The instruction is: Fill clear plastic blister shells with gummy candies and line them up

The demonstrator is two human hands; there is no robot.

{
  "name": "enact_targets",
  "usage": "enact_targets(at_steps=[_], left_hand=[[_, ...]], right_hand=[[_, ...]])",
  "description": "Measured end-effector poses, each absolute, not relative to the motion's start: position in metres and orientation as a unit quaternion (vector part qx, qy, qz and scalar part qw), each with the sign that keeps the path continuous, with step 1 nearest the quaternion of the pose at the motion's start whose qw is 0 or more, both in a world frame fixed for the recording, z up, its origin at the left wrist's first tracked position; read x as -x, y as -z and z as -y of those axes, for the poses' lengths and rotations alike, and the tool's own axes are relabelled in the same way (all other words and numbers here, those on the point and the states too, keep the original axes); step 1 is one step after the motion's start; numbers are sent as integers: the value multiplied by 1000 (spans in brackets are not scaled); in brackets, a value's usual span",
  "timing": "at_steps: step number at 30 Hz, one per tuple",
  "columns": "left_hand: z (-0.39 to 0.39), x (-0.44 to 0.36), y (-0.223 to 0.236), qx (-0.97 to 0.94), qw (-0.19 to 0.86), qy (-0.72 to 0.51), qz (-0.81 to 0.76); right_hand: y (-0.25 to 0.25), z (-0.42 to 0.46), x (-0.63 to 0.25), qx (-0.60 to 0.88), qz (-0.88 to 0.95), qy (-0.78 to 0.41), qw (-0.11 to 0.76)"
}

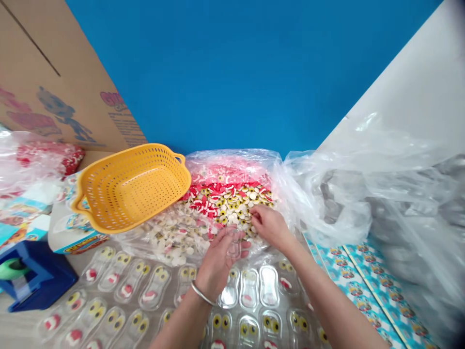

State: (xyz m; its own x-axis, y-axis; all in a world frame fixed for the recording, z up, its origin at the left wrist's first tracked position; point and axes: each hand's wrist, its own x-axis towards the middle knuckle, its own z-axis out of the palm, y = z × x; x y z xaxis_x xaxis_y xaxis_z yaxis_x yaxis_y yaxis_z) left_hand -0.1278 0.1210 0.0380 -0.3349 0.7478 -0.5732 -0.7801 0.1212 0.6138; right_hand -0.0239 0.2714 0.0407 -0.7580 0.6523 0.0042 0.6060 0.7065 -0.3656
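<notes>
My left hand (221, 252), with a bangle at the wrist, is turned palm up and holds a small clear plastic blister shell (234, 246) in its fingers. My right hand (271, 225) reaches to the pile of gummy eyes (236, 206), thumb and fingertips pinched together; what is between them is hidden. The white, yellow and black eyes lie in an open clear plastic bag (250, 162) beside red and white teeth gummies (207, 206). Below my hands, rows of clear blister shells (249, 291) cover the table, many containing two eyes and a teeth gummy.
A yellow perforated basket (145, 186) stands tilted left of the bag, on a printed box (78, 232). At lower left is a blue tape dispenser (39, 276). Crumpled plastic (334, 194) and printed cardboard sheets (363, 286) lie right. A blue panel (254, 72) rises behind.
</notes>
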Motion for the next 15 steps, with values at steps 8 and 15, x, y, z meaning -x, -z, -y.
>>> enact_targets(at_steps=[8,15], left_hand=[[-136,118,-38,-44,589,-689,-420],[-137,116,-40,-67,575,-664,-474]], right_hand=[[-58,-231,15,247,879,-365,183],[-48,-221,12,351,717,-553,237]])
